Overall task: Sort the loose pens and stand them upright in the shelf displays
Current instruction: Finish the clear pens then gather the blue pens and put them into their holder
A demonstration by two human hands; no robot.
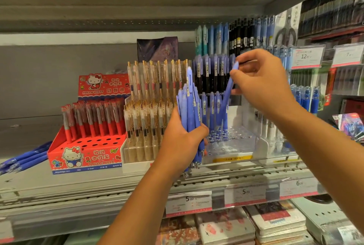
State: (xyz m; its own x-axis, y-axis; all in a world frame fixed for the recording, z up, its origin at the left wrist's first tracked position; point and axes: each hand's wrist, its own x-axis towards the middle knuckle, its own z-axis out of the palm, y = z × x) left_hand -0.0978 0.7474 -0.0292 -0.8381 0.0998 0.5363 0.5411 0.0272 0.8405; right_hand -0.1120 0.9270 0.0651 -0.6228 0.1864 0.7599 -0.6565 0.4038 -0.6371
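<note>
Slotting pens singly, frame centre.
Lower centre: left hand (181,142) fingers clamped round bundle of periwinkle plastic pens (189,106); right hand (262,85) pinches one slanted pen (227,95) at clear perforated plastic display (232,146). Next, probably: straighten it, seat tip in a free hole.

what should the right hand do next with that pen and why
Probably tip the pen upright and lower it into a free hole of the clear rack: the right hand pinches it tilted, tip near the rack, while the left hand holds the bundle.
</note>
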